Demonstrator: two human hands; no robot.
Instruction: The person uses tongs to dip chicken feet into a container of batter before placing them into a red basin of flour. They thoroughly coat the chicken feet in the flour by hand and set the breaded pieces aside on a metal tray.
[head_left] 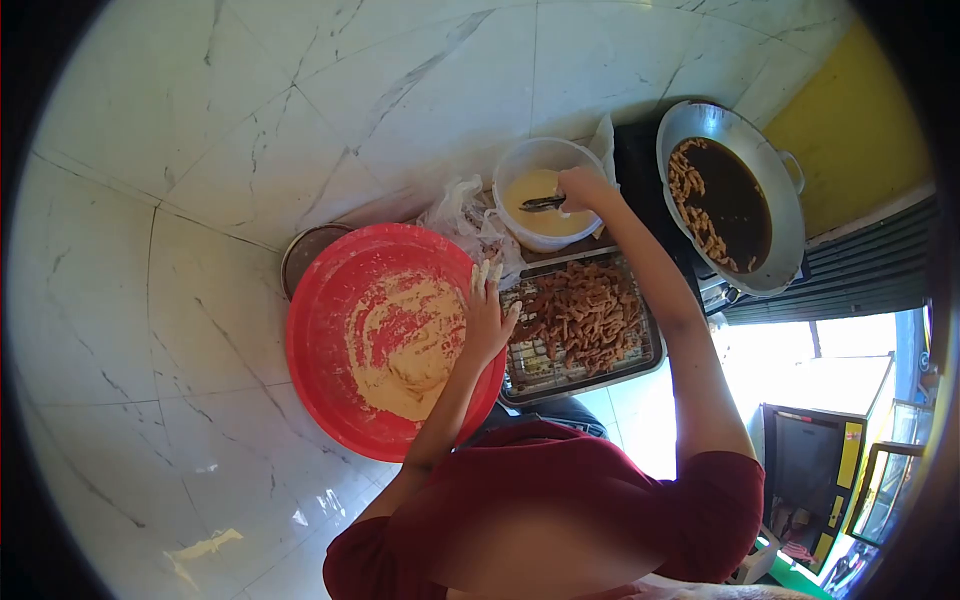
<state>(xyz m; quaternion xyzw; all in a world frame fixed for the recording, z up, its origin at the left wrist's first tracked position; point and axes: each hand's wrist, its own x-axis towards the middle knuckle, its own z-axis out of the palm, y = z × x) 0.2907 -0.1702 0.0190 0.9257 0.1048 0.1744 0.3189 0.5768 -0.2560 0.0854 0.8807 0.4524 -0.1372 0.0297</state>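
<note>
My right hand (581,190) is closed around a dark, narrow utensil (543,203) over a whitish plastic tub (507,160). Pale yellow batter (528,187) fills the lower part of the tub; the utensil's exact kind is unclear. My left hand (487,325), its fingers dusted with flour, lies spread at the right rim of a large red basin (325,405). Inside the basin, yellowish flour (425,365) is smeared over the bottom, heaped thickest toward the near side. Just right of my left hand, a metal tray with a rack (527,375) bears a pile of brown fried strips (590,315).
At the right, a wide metal wok (790,215) of dark oil holds floating fried pieces (690,205) along its left side. A crumpled clear plastic bag (463,215) lies between basin and tub. Behind the basin shows a round pan (305,255). Marbled tiles (230,150) line the wall.
</note>
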